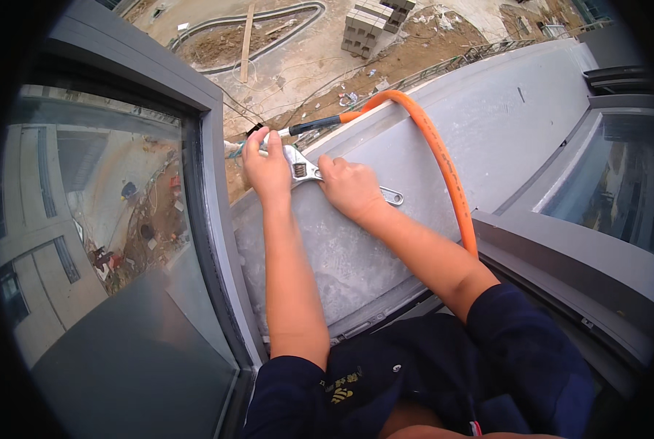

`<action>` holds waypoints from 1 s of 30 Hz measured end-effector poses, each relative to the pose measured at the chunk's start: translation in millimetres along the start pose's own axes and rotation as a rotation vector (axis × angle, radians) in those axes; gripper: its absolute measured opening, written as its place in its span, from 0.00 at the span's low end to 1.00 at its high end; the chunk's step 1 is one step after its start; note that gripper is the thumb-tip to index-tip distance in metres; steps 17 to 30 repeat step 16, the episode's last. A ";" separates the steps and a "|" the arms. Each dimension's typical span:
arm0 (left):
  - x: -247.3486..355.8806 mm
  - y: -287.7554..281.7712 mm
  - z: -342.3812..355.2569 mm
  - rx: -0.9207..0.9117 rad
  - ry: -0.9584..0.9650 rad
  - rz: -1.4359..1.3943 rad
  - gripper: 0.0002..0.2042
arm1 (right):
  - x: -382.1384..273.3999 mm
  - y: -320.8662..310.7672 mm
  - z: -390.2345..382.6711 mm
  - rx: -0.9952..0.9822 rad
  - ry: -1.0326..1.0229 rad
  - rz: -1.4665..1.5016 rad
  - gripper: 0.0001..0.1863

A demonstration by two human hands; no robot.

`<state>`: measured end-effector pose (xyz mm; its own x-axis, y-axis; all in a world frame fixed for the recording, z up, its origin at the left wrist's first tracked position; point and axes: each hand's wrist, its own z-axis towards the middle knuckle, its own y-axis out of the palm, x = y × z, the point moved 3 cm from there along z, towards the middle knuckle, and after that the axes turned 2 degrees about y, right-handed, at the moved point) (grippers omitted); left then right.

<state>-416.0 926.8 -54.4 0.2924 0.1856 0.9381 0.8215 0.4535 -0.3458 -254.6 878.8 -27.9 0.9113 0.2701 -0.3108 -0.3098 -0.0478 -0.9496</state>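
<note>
An adjustable wrench lies slantwise over the grey sill, and my right hand is closed around its handle. The wrench's jaw end reaches up beside my left hand. My left fingers are pinched at the metal end fitting of a thick orange cable; the fingers partly hide what they hold. A black sleeve covers the cable between fitting and orange jacket. From there the cable arches over the outer edge of the sill and comes back toward me on the right.
The broad grey sill lies between an open glass window sash on the left and a window frame on the right. Far below, past the outer edge, are stacked grey blocks, a plank and bare ground.
</note>
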 end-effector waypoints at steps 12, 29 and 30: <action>41.1 -152.0 -300.3 -0.119 0.275 0.493 0.12 | 5.7 -40.3 -99.8 -0.179 -0.025 0.101 0.22; 19.8 -178.9 -347.2 -0.110 0.254 0.576 0.13 | 10.6 -41.7 -142.3 -0.140 -0.068 0.093 0.19; 19.8 -178.9 -347.2 -0.110 0.254 0.576 0.13 | 10.6 -41.7 -142.3 -0.140 -0.068 0.093 0.19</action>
